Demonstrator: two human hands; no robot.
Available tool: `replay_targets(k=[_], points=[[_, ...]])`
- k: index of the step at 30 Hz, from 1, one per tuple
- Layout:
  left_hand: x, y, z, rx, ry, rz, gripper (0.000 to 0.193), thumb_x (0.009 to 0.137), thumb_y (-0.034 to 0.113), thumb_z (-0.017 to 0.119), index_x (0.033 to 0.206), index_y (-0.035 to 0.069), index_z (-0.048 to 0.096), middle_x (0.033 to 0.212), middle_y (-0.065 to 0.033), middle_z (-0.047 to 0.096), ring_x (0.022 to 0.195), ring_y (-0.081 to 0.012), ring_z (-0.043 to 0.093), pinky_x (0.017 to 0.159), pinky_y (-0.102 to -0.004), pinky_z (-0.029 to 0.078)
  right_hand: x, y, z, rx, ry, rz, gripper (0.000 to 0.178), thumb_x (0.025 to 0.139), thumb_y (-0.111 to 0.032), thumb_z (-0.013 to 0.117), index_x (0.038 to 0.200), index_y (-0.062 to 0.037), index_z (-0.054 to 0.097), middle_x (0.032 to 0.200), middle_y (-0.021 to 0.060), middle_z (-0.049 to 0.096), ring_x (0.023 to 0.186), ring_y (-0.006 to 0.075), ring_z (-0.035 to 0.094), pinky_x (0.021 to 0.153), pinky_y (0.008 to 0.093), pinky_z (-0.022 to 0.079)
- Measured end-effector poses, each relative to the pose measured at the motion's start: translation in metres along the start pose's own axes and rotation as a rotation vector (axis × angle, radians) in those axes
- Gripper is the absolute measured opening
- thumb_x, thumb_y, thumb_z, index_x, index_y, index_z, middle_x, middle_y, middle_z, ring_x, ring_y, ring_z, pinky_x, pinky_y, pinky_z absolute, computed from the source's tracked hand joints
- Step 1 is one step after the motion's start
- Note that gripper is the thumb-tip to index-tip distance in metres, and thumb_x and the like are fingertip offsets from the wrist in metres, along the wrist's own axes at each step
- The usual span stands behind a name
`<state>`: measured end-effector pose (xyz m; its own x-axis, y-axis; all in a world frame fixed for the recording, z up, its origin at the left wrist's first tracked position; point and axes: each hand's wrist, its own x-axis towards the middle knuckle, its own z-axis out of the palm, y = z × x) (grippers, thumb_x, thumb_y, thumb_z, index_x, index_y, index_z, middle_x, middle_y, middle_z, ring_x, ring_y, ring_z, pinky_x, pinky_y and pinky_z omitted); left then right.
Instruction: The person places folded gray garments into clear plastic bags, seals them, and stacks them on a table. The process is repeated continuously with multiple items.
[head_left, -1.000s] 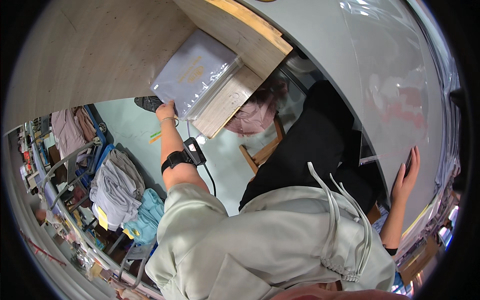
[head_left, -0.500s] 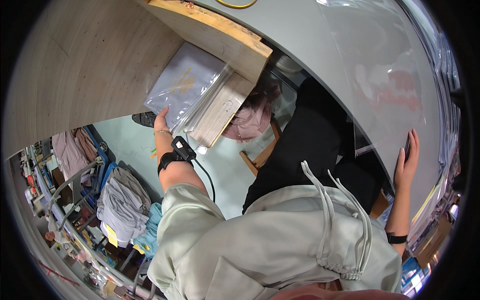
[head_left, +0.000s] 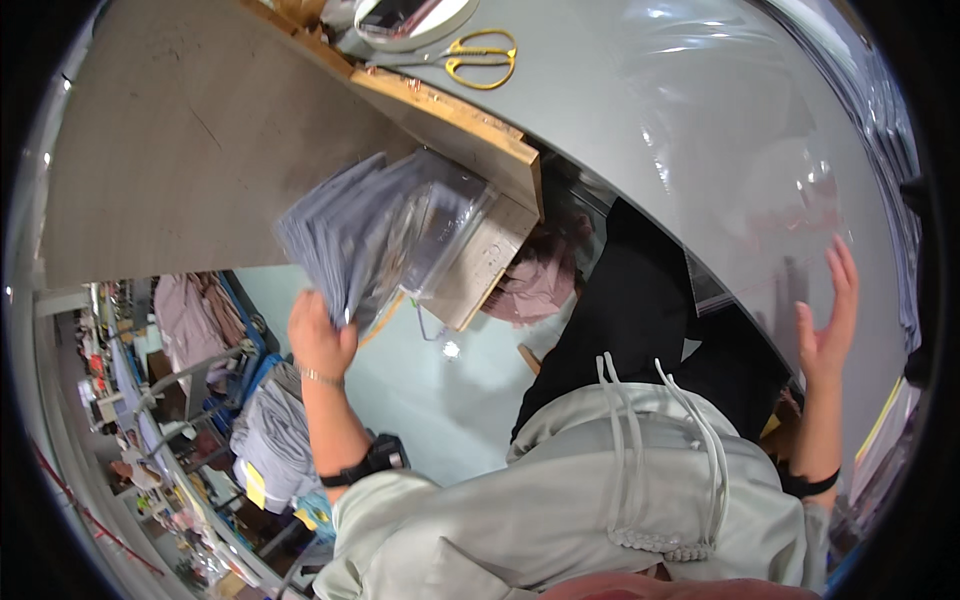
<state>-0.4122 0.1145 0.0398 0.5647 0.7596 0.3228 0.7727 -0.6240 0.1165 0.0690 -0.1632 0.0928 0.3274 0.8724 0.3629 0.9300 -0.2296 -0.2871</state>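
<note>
My left hand (head_left: 322, 330) is closed on the lower corner of a fanned bunch of clear plastic bags (head_left: 345, 235), greyish blue and smeared by motion. The bunch is lifted above a wooden shelf compartment (head_left: 505, 238), where more clear bags (head_left: 455, 200) lie. Over the grey table at the right, my right hand (head_left: 828, 315) is raised with thumb and fingers apart, holding nothing. Below it on the tabletop lies a large clear plastic sheet or bag (head_left: 730, 150).
Yellow-handled scissors (head_left: 482, 60) lie on the table beside a white dish (head_left: 425, 35) holding a dark flat object. Stacked bags (head_left: 870, 130) line the far right. Pink cloth (head_left: 540, 280) sits under the table. A cart with folded garments (head_left: 275, 440) stands at left.
My left hand has drawn a bunch of bags up and toward me from the compartment, and they fan out. My right hand has lifted off the table edge. The view has shifted, showing the scissors.
</note>
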Motion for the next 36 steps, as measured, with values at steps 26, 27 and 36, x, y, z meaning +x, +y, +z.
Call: replay_targets(k=[26, 27, 36], points=[[-0.012, 0.21, -0.185, 0.011, 0.177, 0.427, 0.037, 0.068, 0.026, 0.065, 0.087, -0.005, 0.058, 0.077, -0.0157, 0.06, 0.067, -0.0333, 0.058, 0.063, -0.0368, 0.047, -0.024, -0.098, 0.021, 0.584, 0.541, -0.742, 0.03, 0.064, -0.006, 0.064, 0.093, -0.0009, 0.06, 0.096, 0.01, 0.057, 0.075, 0.0229, 0.057, 0.058, 0.0315, 0.045], [-0.01, 0.215, -0.188, 0.01, 0.188, 0.458, 0.037, 0.067, 0.025, 0.065, 0.087, -0.005, 0.059, 0.077, -0.0156, 0.06, 0.066, -0.0331, 0.058, 0.062, -0.0367, 0.047, -0.023, -0.098, 0.018, 0.531, 0.588, -0.653, 0.036, 0.069, -0.015, 0.06, 0.102, -0.0047, 0.057, 0.103, 0.0079, 0.054, 0.084, 0.0222, 0.055, 0.071, 0.0341, 0.044], [0.005, 0.259, -0.215, -0.03, 0.138, 0.597, 0.033, 0.061, 0.017, 0.065, 0.087, -0.003, 0.059, 0.077, -0.0121, 0.062, 0.065, -0.029, 0.058, 0.06, -0.0343, 0.047, -0.029, -0.101, -0.024, 0.71, 0.38, -0.495, 0.075, 0.056, -0.025, 0.072, 0.119, 0.0043, 0.045, 0.109, 0.0174, 0.051, 0.098, 0.0321, 0.053, 0.085, 0.0422, 0.043]])
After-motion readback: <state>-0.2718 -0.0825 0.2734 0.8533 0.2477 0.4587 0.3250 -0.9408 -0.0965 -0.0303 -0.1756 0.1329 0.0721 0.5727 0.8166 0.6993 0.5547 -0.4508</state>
